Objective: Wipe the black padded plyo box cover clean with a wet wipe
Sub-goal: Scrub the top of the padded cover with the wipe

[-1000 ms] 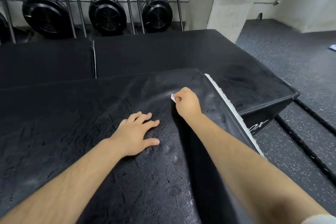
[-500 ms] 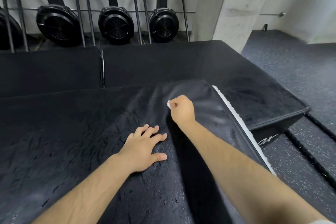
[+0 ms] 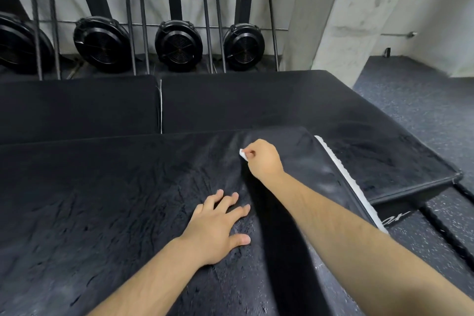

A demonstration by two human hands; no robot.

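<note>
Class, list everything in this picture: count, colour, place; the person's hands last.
Black padded plyo box cover: one, black, nearest foreground.
White wet wipe: one, white, held against the cover.
White edge strip: one, white, cover's right side.
Black padded boxes: two, black, behind the cover.
Round black fan wheels: four, black, back wall.
Grey concrete pillar: one, grey, back right.
Speckled rubber floor: one, dark grey, right.
Left hand: one, flat on cover.
Right hand: one, gripping wipe on cover.
</note>
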